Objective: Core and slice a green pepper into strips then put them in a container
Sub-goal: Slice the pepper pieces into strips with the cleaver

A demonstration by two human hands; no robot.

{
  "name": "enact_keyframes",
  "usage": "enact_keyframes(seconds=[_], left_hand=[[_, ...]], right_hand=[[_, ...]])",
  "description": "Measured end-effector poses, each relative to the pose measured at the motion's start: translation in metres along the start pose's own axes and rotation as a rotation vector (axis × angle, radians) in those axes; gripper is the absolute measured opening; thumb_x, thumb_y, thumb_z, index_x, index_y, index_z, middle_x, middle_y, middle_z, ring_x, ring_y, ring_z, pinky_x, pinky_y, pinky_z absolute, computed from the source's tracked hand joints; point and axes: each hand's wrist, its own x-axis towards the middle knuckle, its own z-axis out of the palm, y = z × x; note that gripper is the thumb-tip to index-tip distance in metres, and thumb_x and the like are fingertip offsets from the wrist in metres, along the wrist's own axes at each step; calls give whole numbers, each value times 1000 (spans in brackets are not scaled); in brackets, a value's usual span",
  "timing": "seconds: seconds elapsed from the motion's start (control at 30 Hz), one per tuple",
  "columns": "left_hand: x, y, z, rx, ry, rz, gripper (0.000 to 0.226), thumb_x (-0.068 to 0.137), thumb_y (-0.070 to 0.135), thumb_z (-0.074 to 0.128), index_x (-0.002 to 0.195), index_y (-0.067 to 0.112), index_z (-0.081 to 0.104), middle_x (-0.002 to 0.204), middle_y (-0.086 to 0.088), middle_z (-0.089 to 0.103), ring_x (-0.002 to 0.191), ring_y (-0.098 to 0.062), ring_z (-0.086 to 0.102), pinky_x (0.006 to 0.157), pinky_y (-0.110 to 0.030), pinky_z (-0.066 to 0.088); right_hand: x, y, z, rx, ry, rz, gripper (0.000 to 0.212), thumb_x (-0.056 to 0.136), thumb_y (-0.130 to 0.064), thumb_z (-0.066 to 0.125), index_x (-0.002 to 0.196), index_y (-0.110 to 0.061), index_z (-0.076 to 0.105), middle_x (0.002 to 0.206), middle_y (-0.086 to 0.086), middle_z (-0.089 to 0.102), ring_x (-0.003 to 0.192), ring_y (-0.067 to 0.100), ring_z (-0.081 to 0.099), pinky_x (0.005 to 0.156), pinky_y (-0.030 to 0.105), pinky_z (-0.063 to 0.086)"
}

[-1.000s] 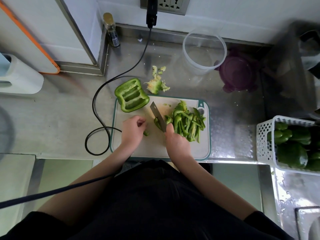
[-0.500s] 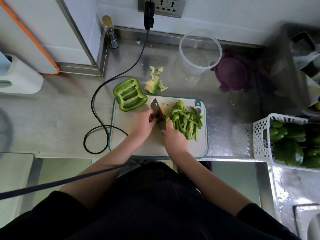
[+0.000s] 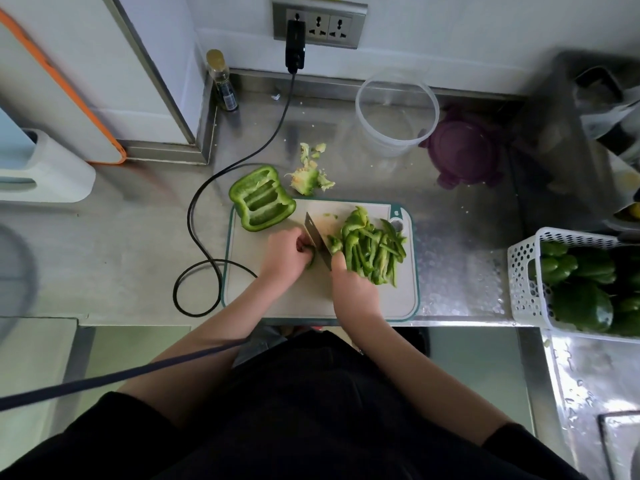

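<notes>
One pepper piece [image 3: 310,252] under left hand [image 3: 285,256], beside knife [image 3: 317,239]

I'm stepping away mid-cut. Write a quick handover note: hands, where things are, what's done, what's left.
Left hand pins a small pepper piece on the cutting board. Right hand grips the knife, blade beside that piece.
Done: core removed, lying on the counter; strips piled on the board's right.
Left: finish this piece, slice the pepper half at the board's far-left corner, move all strips into the clear container, which holds none yet.
</notes>
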Motion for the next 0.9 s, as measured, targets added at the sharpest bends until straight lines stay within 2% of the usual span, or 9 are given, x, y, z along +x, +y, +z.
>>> enact_keyframes(seconds=[0.13,0.27,0.33,0.4,0.43,0.5,0.63,0.77,0.9], left_hand=[[-2,0,6,-135,-20,-82,13,84,5,65,96,5,68,90,-7,69,83,-18,63,74,-27,50],[4,1,1,-410,-126,-219,18,85,10,66,102,13,64,98,0,66,88,-11,62,77,-26,50],[4,0,0,-515,-60,-298,17,85,5,64,98,14,61,97,-5,66,80,-14,65,71,-25,55],[-2,2,0,-451,57,-352,11,88,1,56,94,10,59,84,-2,63,65,-15,63,56,-22,52],[-4,2,0,-406,62,-358,11,89,2,53,94,10,59,80,-2,62,64,-18,64,57,-26,52],[-6,5,5,-346,-30,-322,13,89,4,52,96,13,60,85,-4,64,73,-23,65,69,-33,55],[-4,22,19,-428,-222,-300,21,93,2,50,111,5,60,89,-1,63,67,-13,64,69,-26,55],[-7,20,9,-481,-100,-357,16,94,4,50,105,9,59,99,-3,61,58,-14,65,47,-20,50],[-8,17,9,-467,-164,-445,22,93,5,45,109,6,60,82,-5,63,64,-17,62,55,-28,54]], right_hand=[[-12,9,3,109,-14,32,33,97,-4,40,127,-10,28,90,10,66,77,33,63,60,37,47],[-8,30,-14,405,179,111,13,102,-25,35,104,-13,33,69,8,55,61,30,54,53,35,43],[-13,42,-21,509,297,166,13,101,-26,36,97,-14,32,62,7,50,55,31,52,47,34,38],[-17,51,-25,577,356,218,13,100,-26,37,99,-13,34,62,10,52,52,33,54,44,37,41],[-18,52,-25,596,367,233,13,100,-26,38,100,-13,35,63,11,53,52,34,55,43,38,42],[-19,51,-22,612,374,238,13,100,-25,40,99,-13,36,62,11,53,52,34,54,43,36,40],[-26,49,-17,638,364,226,14,99,-26,43,97,-14,37,61,7,53,52,28,52,45,34,38],[-28,46,-16,645,319,226,14,99,-25,42,105,-13,40,64,9,55,56,30,54,47,36,38],[-27,32,-16,621,231,148,11,100,-24,40,96,-15,35,63,1,47,59,31,49,49,33,33]])
